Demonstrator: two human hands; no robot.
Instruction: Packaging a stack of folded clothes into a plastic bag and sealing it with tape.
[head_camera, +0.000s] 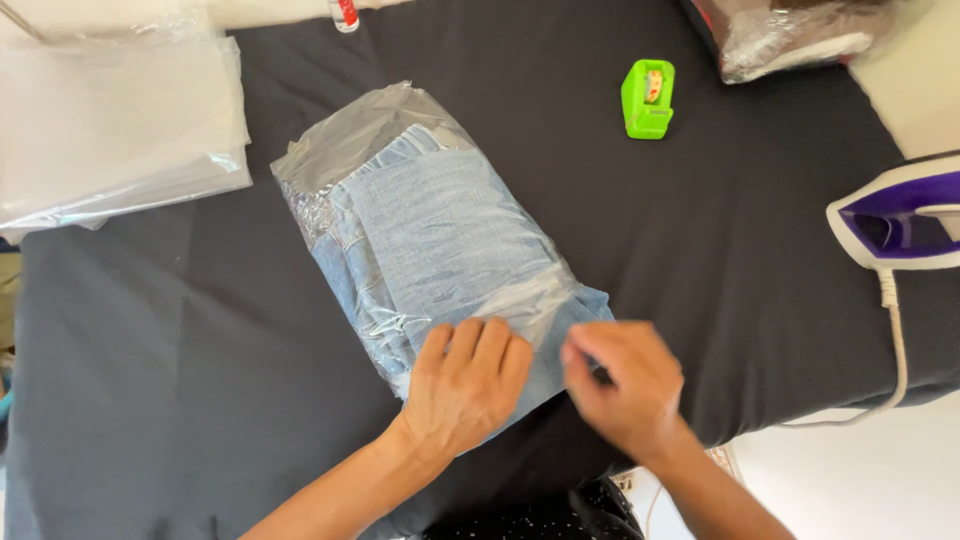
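Where left hand (465, 385) presses: folded denim (450, 240) (crinkly clear bag (335, 150)); right hand (625, 380) beside.

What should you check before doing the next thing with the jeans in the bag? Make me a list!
1. Jeans folded flat inside the bag: ok.
2. Jeans all the way in: not ok, the near end sticks out of the bag's open mouth.
3. Left hand pressing flat on the near end of the jeans: ok.
4. Right hand has hold of something: cannot tell, it is blurred at the jeans' near corner.
5. Tape dispenser out of the way: ok, it sits apart on the dark cloth.
6. Iron away from the plastic: ok, it sits at the right edge.
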